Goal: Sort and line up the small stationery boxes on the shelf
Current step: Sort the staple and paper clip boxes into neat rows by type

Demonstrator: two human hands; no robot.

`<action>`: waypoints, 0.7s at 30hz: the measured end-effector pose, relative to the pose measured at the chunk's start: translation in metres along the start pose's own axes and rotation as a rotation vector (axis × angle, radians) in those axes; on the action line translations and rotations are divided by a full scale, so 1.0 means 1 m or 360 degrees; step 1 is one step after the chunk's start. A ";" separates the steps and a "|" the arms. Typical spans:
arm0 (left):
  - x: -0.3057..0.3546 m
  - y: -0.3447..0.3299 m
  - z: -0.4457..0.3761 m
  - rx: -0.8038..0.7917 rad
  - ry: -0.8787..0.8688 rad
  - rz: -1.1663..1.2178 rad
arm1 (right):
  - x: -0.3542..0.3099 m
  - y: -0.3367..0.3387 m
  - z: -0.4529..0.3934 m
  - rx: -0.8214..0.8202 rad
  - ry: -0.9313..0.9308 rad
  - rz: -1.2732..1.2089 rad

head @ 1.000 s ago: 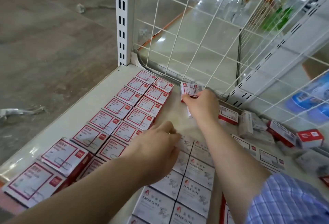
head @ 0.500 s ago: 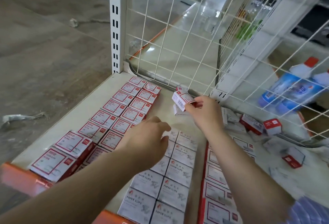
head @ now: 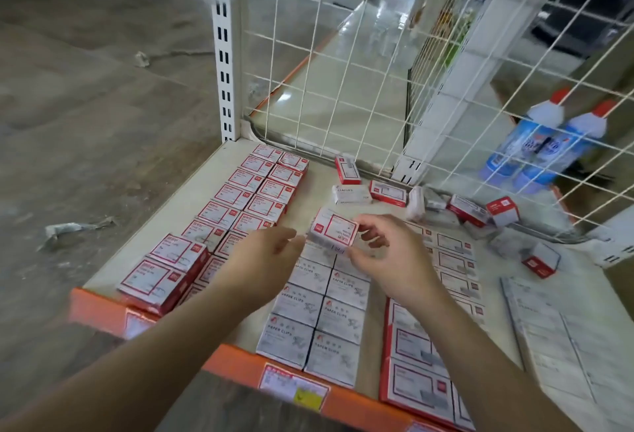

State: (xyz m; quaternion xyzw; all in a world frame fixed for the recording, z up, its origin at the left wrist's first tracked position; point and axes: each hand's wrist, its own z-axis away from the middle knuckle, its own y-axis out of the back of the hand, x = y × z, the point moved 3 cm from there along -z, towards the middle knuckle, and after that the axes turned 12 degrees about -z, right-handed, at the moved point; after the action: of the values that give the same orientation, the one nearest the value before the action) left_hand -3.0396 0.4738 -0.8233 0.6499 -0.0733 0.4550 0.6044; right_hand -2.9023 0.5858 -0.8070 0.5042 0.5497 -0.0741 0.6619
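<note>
A small red-and-white box (head: 334, 230) sits tilted in mid-air at the centre of the frame, pinched by the right hand (head: 391, 256), thumb under its near edge and fingers curled behind it. The left hand (head: 266, 256) reaches in from the lower left, fingers relaxed and nearly straight, tips just beside the box's left edge; whether they touch it cannot be told. Both bare forearms rise from the bottom of the frame.

Below the hands, on the shelf (head: 343, 177), lie two columns of grey paper-clip boxes (head: 319, 321), at least four in each where visible, their far ends hidden by the hands. To the left runs a double row of red-framed boxes (head: 255, 188) toward the upper-centre corner; about seven show in the outer row, and the inner row is partly covered by the left arm. Two more of the same sit stacked higher at the near left end (head: 164, 267). Right of the paper clips, a column of wider red-edged boxes (head: 456, 267) runs back, partly behind the right arm.

Along the wire grid (head: 343, 71) at the rear lie loose boxes (head: 387, 193), roughly nine, scattered and tipped at odd angles. Two blue bottles (head: 538, 146) stand beyond the grid at the right. An orange rail (head: 103, 311) edges the shelf front.
</note>
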 end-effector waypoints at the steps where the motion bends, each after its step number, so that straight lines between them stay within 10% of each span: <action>1: 0.001 -0.001 0.002 -0.0018 0.0005 0.0082 | -0.001 -0.001 0.003 -0.0006 0.0019 -0.0010; 10: -0.003 -0.003 0.004 0.0061 0.0254 0.0669 | -0.004 -0.010 0.016 -0.0072 0.0072 -0.0107; 21: -0.001 -0.010 0.010 -0.0004 0.0051 0.0251 | -0.006 -0.003 0.003 -0.0447 -0.0096 -0.0105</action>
State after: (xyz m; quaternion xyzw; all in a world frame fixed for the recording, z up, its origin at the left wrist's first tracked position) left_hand -3.0290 0.4675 -0.8302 0.6340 -0.1153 0.5114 0.5685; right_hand -2.9047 0.5797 -0.8043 0.3859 0.5508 -0.0333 0.7393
